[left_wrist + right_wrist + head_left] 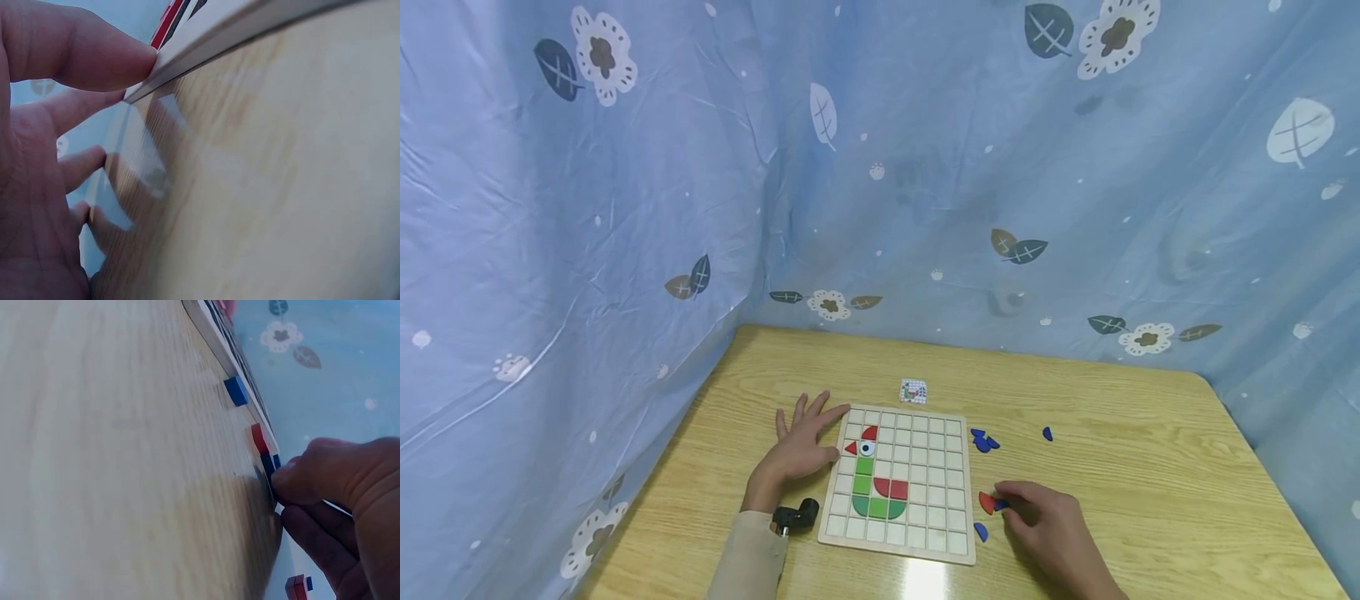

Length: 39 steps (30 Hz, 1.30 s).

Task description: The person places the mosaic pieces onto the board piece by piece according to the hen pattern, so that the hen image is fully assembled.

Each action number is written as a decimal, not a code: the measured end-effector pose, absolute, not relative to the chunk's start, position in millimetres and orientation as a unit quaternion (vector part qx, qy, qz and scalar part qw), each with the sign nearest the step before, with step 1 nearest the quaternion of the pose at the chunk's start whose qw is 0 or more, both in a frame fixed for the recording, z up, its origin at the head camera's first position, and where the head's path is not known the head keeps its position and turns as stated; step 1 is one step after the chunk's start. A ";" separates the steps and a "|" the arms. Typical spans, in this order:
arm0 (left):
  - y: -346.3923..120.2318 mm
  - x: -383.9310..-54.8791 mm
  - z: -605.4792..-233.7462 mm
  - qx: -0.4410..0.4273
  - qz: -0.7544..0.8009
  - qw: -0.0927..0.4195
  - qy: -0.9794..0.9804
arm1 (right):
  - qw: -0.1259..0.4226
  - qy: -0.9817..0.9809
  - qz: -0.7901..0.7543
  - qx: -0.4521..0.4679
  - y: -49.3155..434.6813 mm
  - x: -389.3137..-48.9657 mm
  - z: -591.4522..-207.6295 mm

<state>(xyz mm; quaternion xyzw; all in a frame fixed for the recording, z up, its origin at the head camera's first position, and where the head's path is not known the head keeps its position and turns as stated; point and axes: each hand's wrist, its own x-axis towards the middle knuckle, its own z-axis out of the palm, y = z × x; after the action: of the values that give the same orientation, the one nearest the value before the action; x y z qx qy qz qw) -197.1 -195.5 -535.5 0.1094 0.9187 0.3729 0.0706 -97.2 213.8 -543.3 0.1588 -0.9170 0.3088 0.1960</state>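
A square wooden grid board [937, 497] lies on the table, with green, red and white pieces forming a bird shape on its left side. My left hand [801, 446] is spread at the board's left edge; thumb and index finger touch the rim, as the left wrist view [37, 144] also shows. Right of the board, my right hand [1048, 521] pinches a small dark blue piece [269, 474] between thumb and fingers, low over the table. Against that piece sits a red rounded piece [987, 502]. Nearer the front lies a blue half-round piece [981, 532].
Several blue pieces [982, 442] cluster beside the board's upper right, and a single blue piece [1048, 433] lies farther right. A small printed card [913, 391] is behind the board. Blue patterned curtain [925, 208] encloses the wooden table [1120, 450].
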 end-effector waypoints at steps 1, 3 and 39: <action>-195.7 -197.1 -535.4 0.109 0.373 0.071 0.919 | 0.196 -0.918 0.309 0.151 214.3 -96.6 -543.4; -195.9 -197.1 -535.2 0.108 0.375 0.071 0.918 | 0.191 -0.920 0.314 0.138 214.3 -95.2 -542.8; -195.0 -197.9 -536.7 0.104 0.365 0.065 0.923 | 0.140 -0.922 0.332 0.141 187.1 -105.1 -538.6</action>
<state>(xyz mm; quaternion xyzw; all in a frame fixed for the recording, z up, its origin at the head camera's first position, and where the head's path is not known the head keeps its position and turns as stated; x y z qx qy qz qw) -197.9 -195.0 -536.7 0.1042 0.9227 0.3655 0.0654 -105.1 187.1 -538.6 0.1407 -0.9222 0.3319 0.1401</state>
